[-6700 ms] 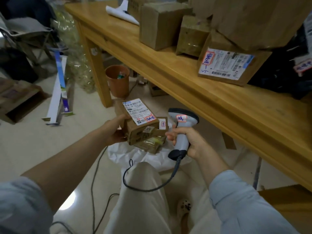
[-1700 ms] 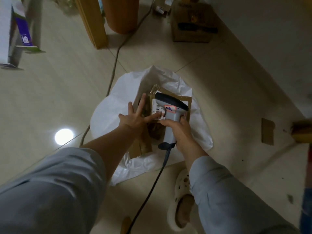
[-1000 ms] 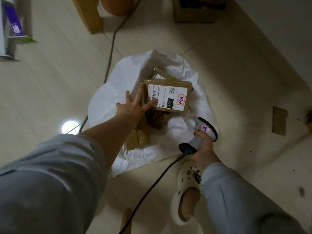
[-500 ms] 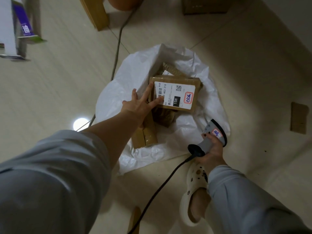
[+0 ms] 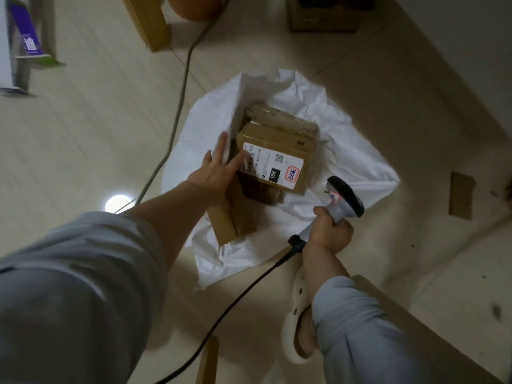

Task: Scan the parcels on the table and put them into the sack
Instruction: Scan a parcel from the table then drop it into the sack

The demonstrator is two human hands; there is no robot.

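- The sack (image 5: 346, 162) is white, thin and crumpled. It lies on the floor with its mouth open and its edges folded outwards in soft creases.
- Three brown cardboard parcels lie in the mouth of the sack.
- The top parcel (image 5: 279, 139) is a flat rectangular box with taped edges. It carries a white printed label (image 5: 273, 169) with a black block and a small red-edged sticker with handwriting.
- A second box (image 5: 285, 120), creased and wrapped in glossy tape, shows just behind the top parcel. A third box (image 5: 235, 223) juts out below, towards the person.
- The left hand (image 5: 219, 170) is flat, with the fingers straight and fanned apart. Their tips touch the left edge of the top parcel and the fold of sack beside it.
- The right hand (image 5: 329, 231) is curled round the handle of a grey plastic scanner (image 5: 343, 200). It holds the scanner just beside the near right edge of the sack.
- The scanner has a dark rounded head and a small sticker. A black cable (image 5: 235, 300) runs from its base.
- Both sleeves are pale grey cloth, and a white perforated clog (image 5: 293, 328) shows below the right arm.
- The floor (image 5: 83, 134) is smooth, glossy tile with a round reflection of a lamp. On it lie a flat scrap of cardboard (image 5: 461, 195) and a thin grey cord (image 5: 180, 92).
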